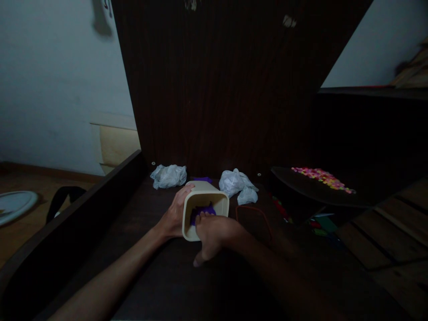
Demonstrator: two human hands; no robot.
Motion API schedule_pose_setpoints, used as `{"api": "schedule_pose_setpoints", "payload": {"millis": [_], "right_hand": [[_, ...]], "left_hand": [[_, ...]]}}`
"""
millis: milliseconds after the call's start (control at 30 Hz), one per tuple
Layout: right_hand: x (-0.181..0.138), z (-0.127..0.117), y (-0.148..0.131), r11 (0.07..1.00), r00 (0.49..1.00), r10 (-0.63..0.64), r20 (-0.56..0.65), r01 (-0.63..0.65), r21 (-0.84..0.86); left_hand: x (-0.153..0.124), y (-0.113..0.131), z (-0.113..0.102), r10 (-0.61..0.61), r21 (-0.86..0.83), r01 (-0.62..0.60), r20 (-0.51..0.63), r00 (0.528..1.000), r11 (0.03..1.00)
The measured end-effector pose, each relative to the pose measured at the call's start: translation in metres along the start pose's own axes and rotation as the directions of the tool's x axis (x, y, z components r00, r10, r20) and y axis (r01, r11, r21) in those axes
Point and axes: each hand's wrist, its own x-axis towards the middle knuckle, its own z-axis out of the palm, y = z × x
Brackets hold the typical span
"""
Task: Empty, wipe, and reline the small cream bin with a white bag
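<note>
A cream, square-mouthed container (204, 192) lies tipped toward me on a dark wooden surface (140, 267). My left hand (174, 216) grips its left wall, fingers wrapped over the top. My right hand (212, 235) reaches into the opening, with its fingers on a purple thing (204, 210) inside and its thumb pointing down outside the rim. What the purple thing is stays unclear in the dim light.
Two crumpled white plastic bags (169, 175) (238, 183) lie behind the container against a dark upright board (217, 89). A red-rimmed dark lid (254, 220) lies to the right. Farther right, a dark tray (317, 189) holds small colourful pieces (323, 177). A raised wooden edge (76, 214) runs along the left.
</note>
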Motion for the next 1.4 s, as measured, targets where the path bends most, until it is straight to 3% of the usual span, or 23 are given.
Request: {"api": "schedule_pose_setpoints", "payload": {"millis": [233,333,533,733,867,1100,1267,1400], "right_hand": [[0.041,-0.015,0.002,0.998,0.99,-0.048,0.135,0.051,-0.021],[0.044,-0.013,0.001,0.998,0.989,-0.07,0.129,0.07,0.004],[0.025,-0.007,-0.004,0.997,0.996,-0.082,0.03,0.082,0.009],[-0.002,0.007,-0.006,0.978,0.973,-0.147,-0.175,0.17,0.121],[-0.026,0.018,-0.007,0.973,0.963,-0.178,-0.204,0.203,0.109],[-0.054,0.03,-0.018,0.994,0.975,-0.069,-0.21,0.086,0.072],[-0.034,0.03,-0.015,0.996,0.983,0.079,-0.167,-0.086,-0.037],[-0.01,0.013,-0.007,0.991,0.995,0.043,-0.086,-0.054,-0.122]], "left_hand": [[0.003,0.006,-0.003,-0.028,-0.004,0.028,0.008,1.0,1.0],[0.003,0.008,-0.003,-0.039,-0.019,0.04,0.009,0.999,0.999],[0.003,0.007,-0.001,-0.051,0.006,0.052,-0.012,0.999,0.999],[0.005,0.005,-0.004,-0.058,0.025,0.058,-0.009,0.998,0.998],[0.007,0.005,-0.008,-0.068,0.039,0.067,0.018,0.998,0.997],[0.005,0.001,-0.007,-0.048,0.007,0.048,0.024,0.999,0.999],[0.006,0.001,-0.006,-0.027,0.017,0.027,0.018,0.999,0.999],[0.008,0.003,-0.006,-0.021,0.014,0.021,0.022,1.0,1.0]]}}
